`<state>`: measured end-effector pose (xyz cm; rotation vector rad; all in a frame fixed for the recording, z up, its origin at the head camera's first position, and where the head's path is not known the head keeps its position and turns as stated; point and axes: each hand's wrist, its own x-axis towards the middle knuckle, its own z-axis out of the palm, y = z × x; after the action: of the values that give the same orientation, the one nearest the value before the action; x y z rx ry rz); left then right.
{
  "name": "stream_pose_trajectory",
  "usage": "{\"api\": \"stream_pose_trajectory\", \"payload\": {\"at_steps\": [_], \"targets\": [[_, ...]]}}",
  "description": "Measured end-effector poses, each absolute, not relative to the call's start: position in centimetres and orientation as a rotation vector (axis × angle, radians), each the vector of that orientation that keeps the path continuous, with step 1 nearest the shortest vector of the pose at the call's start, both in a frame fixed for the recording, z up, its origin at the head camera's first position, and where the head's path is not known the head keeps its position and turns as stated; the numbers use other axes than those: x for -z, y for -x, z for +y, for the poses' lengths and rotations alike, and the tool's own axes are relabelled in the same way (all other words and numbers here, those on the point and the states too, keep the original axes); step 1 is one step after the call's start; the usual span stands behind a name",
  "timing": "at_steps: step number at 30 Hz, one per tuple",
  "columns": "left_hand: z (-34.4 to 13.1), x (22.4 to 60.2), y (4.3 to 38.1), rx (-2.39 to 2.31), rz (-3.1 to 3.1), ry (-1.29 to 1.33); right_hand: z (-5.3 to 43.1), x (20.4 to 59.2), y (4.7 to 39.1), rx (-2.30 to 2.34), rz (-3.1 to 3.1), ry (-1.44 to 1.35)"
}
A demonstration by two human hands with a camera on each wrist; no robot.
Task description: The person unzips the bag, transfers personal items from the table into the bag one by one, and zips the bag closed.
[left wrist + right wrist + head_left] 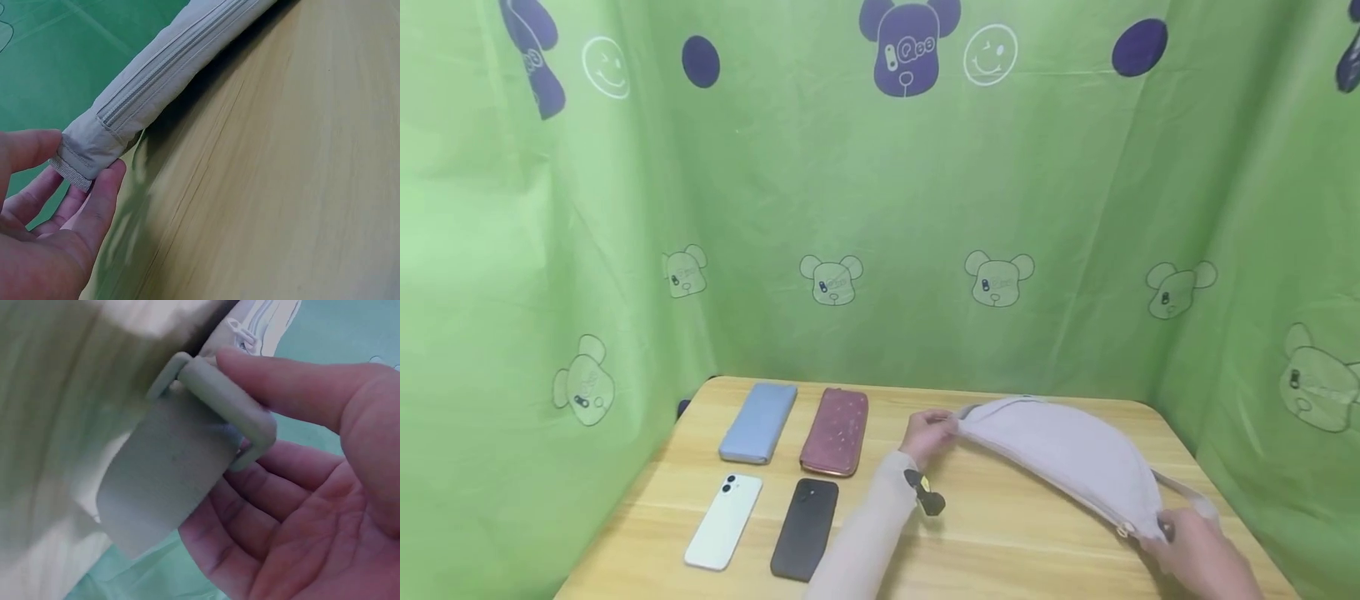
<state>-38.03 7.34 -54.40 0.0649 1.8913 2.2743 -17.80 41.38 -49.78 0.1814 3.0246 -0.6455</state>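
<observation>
A pale grey crescent-shaped belt bag (1067, 454) is held at both ends above the right half of the table. My left hand (927, 435) pinches its far left corner between thumb and fingers; the left wrist view shows the closed zipper (169, 72) running from that corner. At the near right end, my right hand (1206, 550) grips the bag beside its zipper pull (1124, 529). In the right wrist view the thumb presses near a plastic buckle (228, 403), and a webbing strap (162, 472) hangs from it over the fingers.
Left of the bag on the wooden table (1000, 533) lie a blue wallet (758, 422), a dark red wallet (836, 432), a white phone (724, 522) and a black phone (805, 527). Green printed curtains (910, 192) enclose the back and both sides.
</observation>
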Motion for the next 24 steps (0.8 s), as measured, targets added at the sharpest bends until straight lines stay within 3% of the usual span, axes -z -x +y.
{"api": "stream_pose_trajectory", "payload": {"at_steps": [10,24], "targets": [[5.7,54.0,38.8,-2.261,1.929,-0.057,40.2,47.9,18.9,0.537,3.168,-0.024],[2.3,53.1,40.1,-2.291,1.899,0.063,35.3,44.1,20.8,0.556,3.058,-0.017]]}}
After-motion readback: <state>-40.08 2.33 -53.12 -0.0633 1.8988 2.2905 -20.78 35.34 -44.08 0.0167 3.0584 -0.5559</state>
